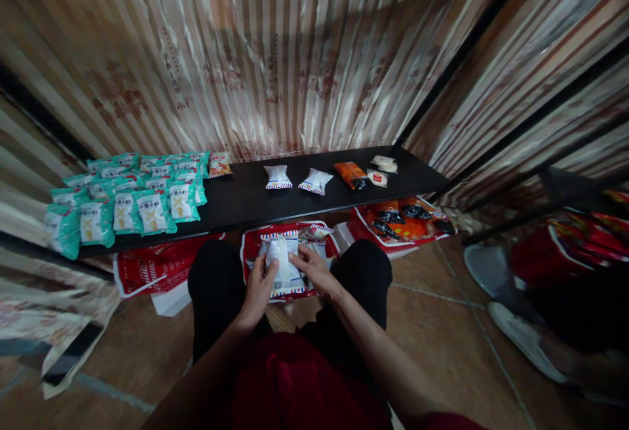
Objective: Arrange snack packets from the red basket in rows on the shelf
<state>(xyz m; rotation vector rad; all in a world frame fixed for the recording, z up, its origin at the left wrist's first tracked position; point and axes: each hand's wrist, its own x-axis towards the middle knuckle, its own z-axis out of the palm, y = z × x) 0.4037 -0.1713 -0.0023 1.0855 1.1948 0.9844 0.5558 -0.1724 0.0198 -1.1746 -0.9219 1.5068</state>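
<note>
A white snack packet [285, 265] with red and blue striped ends is held over a red basket [244, 246] between my knees. My left hand [259, 286] grips its left side, and my right hand [314, 269] has its fingers on the right side. More packets lie in that basket under the held one. On the black shelf [246, 202] ahead lie two similar small white packets [278, 177], [315, 181]. Several teal packets [152, 212] stand in rows at the shelf's left, beside a red and white packet [219, 164].
At the shelf's right lie an orange packet [352, 175] and small white packets [377, 178]. Below are a red basket [162, 263] at left and another with orange packets [405, 227] at right. A phone [73, 354] lies lower left; another person's shoe [525, 340] is at right.
</note>
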